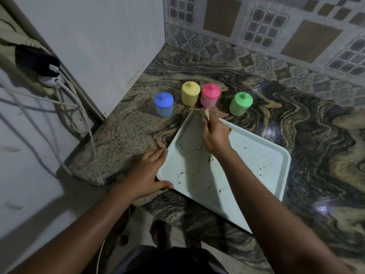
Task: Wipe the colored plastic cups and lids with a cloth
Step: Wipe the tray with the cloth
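Wiping not begun, by look of it. Four cups stand in row just past right hand (216, 135): blue plastic cup (164, 104), yellow plastic cup (190, 93), pink plastic cup (210, 95), green plastic cup (241, 103). All lids on, none held. Pink one nearest to fingertips.

Left hand (146, 175) grips near corner of pale flat plastic tray (284, 165), thumb over rim. Right hand curled over tray's far edge, pinching small tan bit (206, 114). Cloth? Too blurry to tell. Its fingers mostly hidden. All four cups and lids left to do.
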